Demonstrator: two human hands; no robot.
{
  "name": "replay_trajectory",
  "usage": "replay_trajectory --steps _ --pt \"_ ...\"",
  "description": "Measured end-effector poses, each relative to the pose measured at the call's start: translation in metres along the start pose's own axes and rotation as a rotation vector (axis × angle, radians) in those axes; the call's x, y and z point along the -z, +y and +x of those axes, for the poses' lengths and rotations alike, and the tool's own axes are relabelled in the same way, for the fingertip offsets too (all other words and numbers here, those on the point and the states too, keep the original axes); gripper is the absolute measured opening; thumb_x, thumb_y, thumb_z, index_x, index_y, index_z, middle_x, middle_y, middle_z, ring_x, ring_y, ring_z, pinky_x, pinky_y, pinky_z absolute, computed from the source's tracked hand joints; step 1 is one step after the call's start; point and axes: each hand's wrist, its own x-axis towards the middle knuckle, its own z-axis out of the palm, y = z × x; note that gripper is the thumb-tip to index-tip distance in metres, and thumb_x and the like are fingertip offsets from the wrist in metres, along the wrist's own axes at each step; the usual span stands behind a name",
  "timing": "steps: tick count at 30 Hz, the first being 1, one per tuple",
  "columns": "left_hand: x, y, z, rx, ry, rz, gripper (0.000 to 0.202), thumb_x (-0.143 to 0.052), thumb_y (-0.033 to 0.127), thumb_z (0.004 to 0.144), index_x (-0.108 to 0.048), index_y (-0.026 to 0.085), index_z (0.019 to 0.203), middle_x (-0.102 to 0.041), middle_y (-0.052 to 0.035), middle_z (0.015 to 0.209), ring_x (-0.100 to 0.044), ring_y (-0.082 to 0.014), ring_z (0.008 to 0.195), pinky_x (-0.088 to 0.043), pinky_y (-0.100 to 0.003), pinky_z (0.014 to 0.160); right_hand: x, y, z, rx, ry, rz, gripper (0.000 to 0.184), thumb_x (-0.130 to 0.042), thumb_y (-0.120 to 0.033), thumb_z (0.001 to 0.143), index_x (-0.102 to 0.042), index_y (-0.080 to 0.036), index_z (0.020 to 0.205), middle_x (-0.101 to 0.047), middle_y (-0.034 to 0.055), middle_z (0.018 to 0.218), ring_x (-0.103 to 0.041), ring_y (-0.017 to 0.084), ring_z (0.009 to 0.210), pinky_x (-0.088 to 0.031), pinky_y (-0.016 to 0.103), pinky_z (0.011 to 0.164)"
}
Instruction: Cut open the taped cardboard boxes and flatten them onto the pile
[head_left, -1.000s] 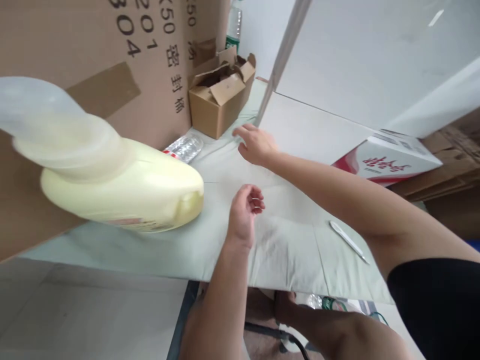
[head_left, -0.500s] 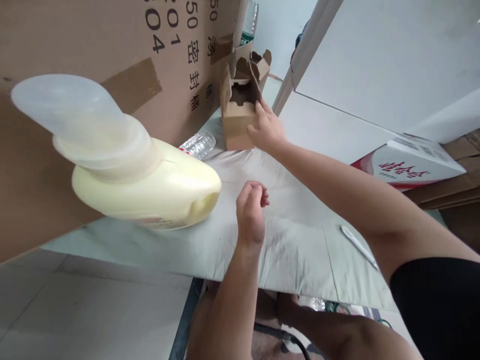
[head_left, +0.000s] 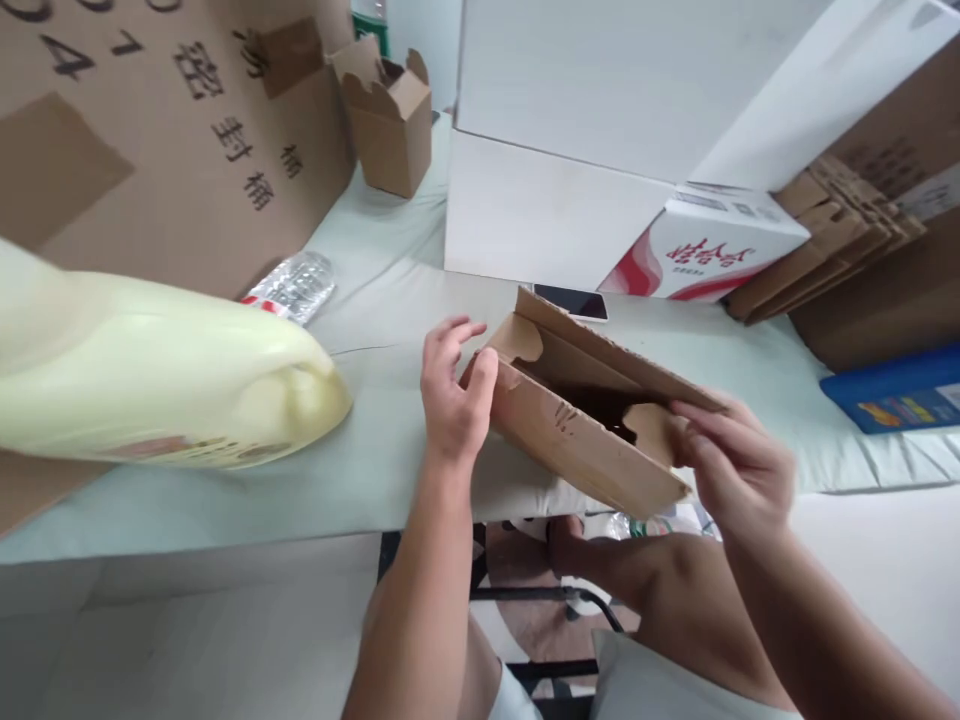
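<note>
A brown cardboard box with its top flaps raised is tilted above the front edge of the padded surface. My right hand grips its right end, thumb and fingers pinching a flap and the upper rim. At the left end, the thumb of my left hand touches the box's corner while the other fingers stay stretched apart. The inside of the box is dark and mostly hidden. A large pale-yellow bottle lies to the left of my left hand, partly out of view.
Behind the bottle are a clear plastic bottle and a large printed carton. A smaller open cardboard box stands farther back. A phone lies before white boxes. Folded cardboard and a blue package are at right.
My right hand has brought the cardboard box from the back toward me and to the right, tilting it. My left hand's fingers have spread, and its thumb now meets the box. The view has turned right.
</note>
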Motion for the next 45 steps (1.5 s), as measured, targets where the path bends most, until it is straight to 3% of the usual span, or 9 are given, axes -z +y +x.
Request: replay_trajectory --steps 5,9,14,19,25,30,36,40,45 --pt "-0.028 -0.002 -0.006 0.075 -0.116 0.022 0.03 -0.071 0.036 0.086 -0.068 0.023 0.112 -0.073 -0.0099 0.118 -0.069 -0.0253 0.11 -0.055 -0.041 0.102 -0.019 0.032 0.0 0.131 0.069 0.051 0.017 -0.07 -0.028 0.088 -0.061 -0.03 0.102 -0.067 0.009 0.114 -0.07 0.026 0.102 -0.061 0.046 0.081" --pt "-0.034 -0.01 -0.004 -0.012 -0.045 0.077 0.042 -0.073 0.034 0.082 -0.067 0.024 0.123 -0.069 -0.0099 0.133 -0.07 -0.0253 0.113 -0.057 -0.041 0.103 -0.041 0.05 -0.008 0.09 0.225 0.286 0.017 -0.056 -0.028 0.091 -0.04 -0.029 0.096 -0.069 0.005 0.103 -0.067 0.026 0.098 -0.057 0.05 0.086" --pt "-0.036 -0.014 0.006 -0.136 -0.19 0.184 0.022 -0.064 0.029 0.088 -0.082 0.027 0.101 -0.079 -0.0037 0.115 -0.071 -0.0259 0.116 -0.053 -0.045 0.112 -0.041 0.066 -0.029 0.047 0.179 0.168 0.014 -0.049 -0.042 0.09 -0.047 -0.03 0.098 -0.069 0.0083 0.107 -0.062 0.033 0.108 -0.051 0.06 0.096" --pt "-0.046 -0.017 0.009 -0.126 -0.12 0.145 0.023 -0.062 0.018 0.083 -0.084 0.025 0.085 -0.081 -0.0013 0.103 -0.074 -0.0244 0.108 -0.054 -0.044 0.111 -0.046 0.086 -0.033 -0.264 0.244 0.153 0.045 -0.037 -0.059 0.092 -0.046 -0.03 0.126 -0.055 0.0142 0.143 -0.057 0.033 0.135 -0.052 0.057 0.104" --pt "-0.048 -0.016 0.016 -0.02 0.166 -0.109 0.019 -0.061 0.01 0.073 -0.078 0.018 0.073 -0.078 -0.0002 0.087 -0.07 -0.0189 0.099 -0.05 -0.037 0.111 -0.053 0.091 -0.019 -0.63 -0.149 0.486 0.051 -0.034 -0.061 0.101 -0.054 -0.028 0.135 -0.071 0.0115 0.131 -0.07 0.027 0.115 -0.056 0.052 0.104" --pt "-0.036 -0.018 0.023 0.195 0.346 -0.197 0.017 -0.059 0.019 0.074 -0.071 0.017 0.086 -0.073 0.001 0.093 -0.066 -0.0186 0.111 -0.051 -0.031 0.105 -0.047 0.072 -0.015 -0.355 -0.455 0.741 0.063 -0.034 -0.072 0.101 -0.064 -0.029 0.136 -0.07 0.0092 0.138 -0.065 0.029 0.132 -0.056 0.051 0.111" --pt "-0.044 -0.024 -0.003 0.673 -0.061 -0.223 0.038 -0.063 0.057 0.077 -0.065 0.02 0.084 -0.072 -0.0037 0.082 -0.07 -0.023 0.095 -0.056 -0.027 0.068 -0.043 0.051 -0.015 0.172 -0.321 0.504 0.06 -0.046 -0.065 0.099 -0.055 -0.032 0.149 -0.037 0.0042 0.171 -0.023 0.031 0.165 -0.013 0.06 0.136" --pt "-0.055 -0.024 -0.016 0.877 -0.352 -0.12 0.069 -0.051 0.079 0.078 -0.069 0.017 0.103 -0.078 -0.0126 0.094 -0.075 -0.0313 0.093 -0.06 -0.035 0.064 -0.043 0.049 -0.014 0.185 -0.046 0.405 0.053 -0.05 -0.053 0.099 -0.053 -0.031 0.147 -0.048 0.0073 0.162 -0.032 0.034 0.16 -0.022 0.064 0.133" --pt "-0.055 -0.02 -0.017 1.102 -0.641 0.036 0.059 -0.046 0.066 0.087 -0.07 0.018 0.111 -0.08 -0.0105 0.095 -0.077 -0.0272 0.078 -0.061 -0.037 0.063 -0.042 0.053 -0.015 0.108 0.106 0.36 0.044 -0.049 -0.048 0.1 -0.056 -0.033 0.141 -0.051 0.0077 0.155 -0.041 0.035 0.154 -0.036 0.06 0.127"
